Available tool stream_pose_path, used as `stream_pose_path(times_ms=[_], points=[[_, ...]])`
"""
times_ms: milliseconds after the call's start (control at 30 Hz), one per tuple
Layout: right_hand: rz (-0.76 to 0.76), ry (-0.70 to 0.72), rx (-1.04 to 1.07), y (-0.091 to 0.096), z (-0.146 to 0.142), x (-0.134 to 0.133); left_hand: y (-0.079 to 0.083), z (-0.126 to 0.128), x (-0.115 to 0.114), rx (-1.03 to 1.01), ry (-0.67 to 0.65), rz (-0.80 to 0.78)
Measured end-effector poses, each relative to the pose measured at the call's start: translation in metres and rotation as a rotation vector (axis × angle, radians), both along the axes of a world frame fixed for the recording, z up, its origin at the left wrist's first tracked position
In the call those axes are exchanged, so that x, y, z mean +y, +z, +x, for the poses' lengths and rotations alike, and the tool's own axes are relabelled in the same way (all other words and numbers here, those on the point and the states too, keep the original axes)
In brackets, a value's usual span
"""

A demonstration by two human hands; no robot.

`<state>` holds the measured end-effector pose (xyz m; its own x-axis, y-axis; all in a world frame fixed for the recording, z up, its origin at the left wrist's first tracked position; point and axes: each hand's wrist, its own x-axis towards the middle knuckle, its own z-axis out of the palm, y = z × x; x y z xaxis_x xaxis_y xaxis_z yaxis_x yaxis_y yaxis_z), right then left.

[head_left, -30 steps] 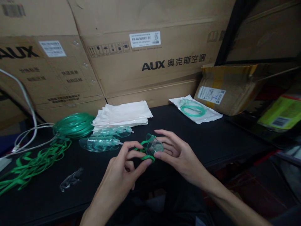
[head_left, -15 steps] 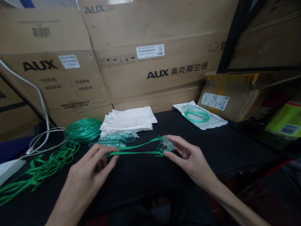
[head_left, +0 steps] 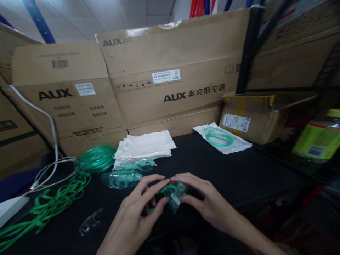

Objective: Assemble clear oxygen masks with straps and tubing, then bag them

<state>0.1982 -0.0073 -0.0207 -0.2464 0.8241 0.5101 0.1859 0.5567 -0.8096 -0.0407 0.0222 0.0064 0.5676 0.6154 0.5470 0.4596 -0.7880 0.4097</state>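
A clear, green-tinted oxygen mask (head_left: 175, 198) is between my hands above the near part of the black table. My right hand (head_left: 208, 196) pinches the mask's right side between thumb and fingers. My left hand (head_left: 139, 210) is closed at its left side, on the green elastic strap (head_left: 165, 190), which is bunched up and mostly hidden by the fingers. Stacked masks (head_left: 123, 179) lie just beyond my left hand. More green straps (head_left: 61, 202) are heaped at the left, in front of a coil of green tubing (head_left: 94, 159).
White packets (head_left: 145, 146) are stacked behind the masks. A pouch with green tubing (head_left: 220, 138) lies at the back right, beside an open carton (head_left: 247, 118) and a yellow-labelled bottle (head_left: 317, 138). A small clear piece (head_left: 90, 221) lies front left. Large cartons (head_left: 170, 92) wall the back.
My left hand has moved right with the strap, which was stretched between the hands and is now gathered at the mask. The mask has come lower and nearer. The view has tilted up.
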Motion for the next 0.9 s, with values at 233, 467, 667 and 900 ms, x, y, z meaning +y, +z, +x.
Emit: stream_pose_path(times_ms=[233, 467, 667, 900], points=[[-0.162, 0.084, 0.029, 0.004, 0.001, -0.001, 0.0, 0.006, -0.001, -0.15, -0.085, -0.104], [-0.16, 0.139, 0.036, 0.004, 0.004, 0.0, 0.011, 0.005, 0.0, -0.293, -0.078, -0.431], [-0.046, 0.158, -0.031, 0.006, 0.004, 0.001, 0.015, 0.005, -0.002, -0.236, -0.105, -0.536], [-0.023, 0.177, -0.058, 0.004, 0.002, 0.0, 0.009, 0.0, 0.002, -0.196, -0.101, -0.681]])
